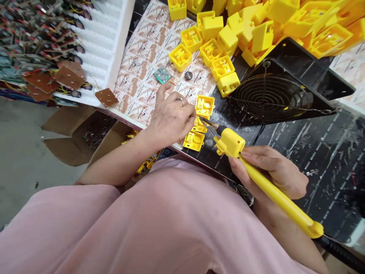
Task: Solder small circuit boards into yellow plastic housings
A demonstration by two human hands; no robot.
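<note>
My right hand (273, 173) is wrapped round a yellow soldering iron (232, 142), whose metal tip and thin feed tube point left at a short row of small yellow plastic housings. Close to the tip lies the middle housing (200, 125), partly covered by my fingers. My left hand (172, 118) pinches at its left edge; what the fingertips hold is hidden. Above it is another open housing (204, 104), and below is one with a speaker grille (194, 140). Beyond my left knuckles rest a green circuit board (162, 75) with wires and a small round black speaker (188, 75).
A black fan (264, 97) stands right of the housings. Many yellow cases (236, 26) are heaped at the back. On the left, a white foam tray (99, 49) bears piled wired boards (40, 42). An open cardboard box (64, 129) sits below the table edge.
</note>
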